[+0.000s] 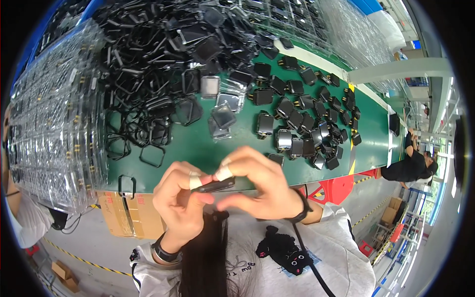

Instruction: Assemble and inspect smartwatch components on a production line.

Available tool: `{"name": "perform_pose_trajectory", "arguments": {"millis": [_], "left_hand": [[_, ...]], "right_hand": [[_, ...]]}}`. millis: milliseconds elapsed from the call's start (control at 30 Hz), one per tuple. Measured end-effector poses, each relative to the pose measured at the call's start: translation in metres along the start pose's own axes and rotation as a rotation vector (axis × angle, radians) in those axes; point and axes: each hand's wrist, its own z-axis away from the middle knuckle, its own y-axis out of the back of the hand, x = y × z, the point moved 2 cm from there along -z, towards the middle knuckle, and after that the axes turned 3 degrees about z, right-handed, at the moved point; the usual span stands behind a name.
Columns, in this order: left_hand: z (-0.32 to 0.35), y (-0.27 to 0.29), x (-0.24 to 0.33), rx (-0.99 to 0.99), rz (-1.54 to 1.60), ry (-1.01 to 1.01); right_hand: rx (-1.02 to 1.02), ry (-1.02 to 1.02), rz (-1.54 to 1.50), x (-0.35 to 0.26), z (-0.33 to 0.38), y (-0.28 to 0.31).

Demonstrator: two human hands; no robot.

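A flat black piece with rounded edges point(216, 186) is held between my two hands above the near edge of the green table. My left hand point(177, 200) is closed on its left end, fingers curled above and thumb below. From the right, my right hand point(262, 185) bends round the same piece, its taped index finger pressing the top edge and its thumb beneath. White tape wraps a finger on each hand. The piece's face is turned away, so I cannot tell its details. Nearest to the hands lie a thin black square frame point(152, 155) and a black square module point(275, 159).
Black frames and covers point(148, 64) heap at the back left. Several black modules with gold-coloured tabs point(295, 119) spread to the right. Clear film-wrapped covers point(223, 117) lie between. Stacked clear plastic trays point(54, 119) stand left; a cardboard box point(116, 215) sits below the edge.
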Motion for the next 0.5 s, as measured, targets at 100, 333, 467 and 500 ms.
{"name": "perform_pose_trajectory", "arguments": {"millis": [100,333,467,500], "left_hand": [[0.011,-0.004,-0.01,-0.029,0.018,0.073],[0.001,0.011,-0.008,0.216,-0.285,0.4],[-0.013,0.025,0.0,0.145,-1.056,0.11],[-0.012,0.027,0.002,0.158,-1.07,0.112]], "right_hand": [[0.033,-0.129,0.014,0.016,0.029,-0.01],[0.033,-0.076,0.643,-0.002,0.029,0.032],[-0.174,-0.233,0.957,0.005,0.041,0.058],[-0.183,-0.197,0.917,0.008,0.041,0.057]]}}
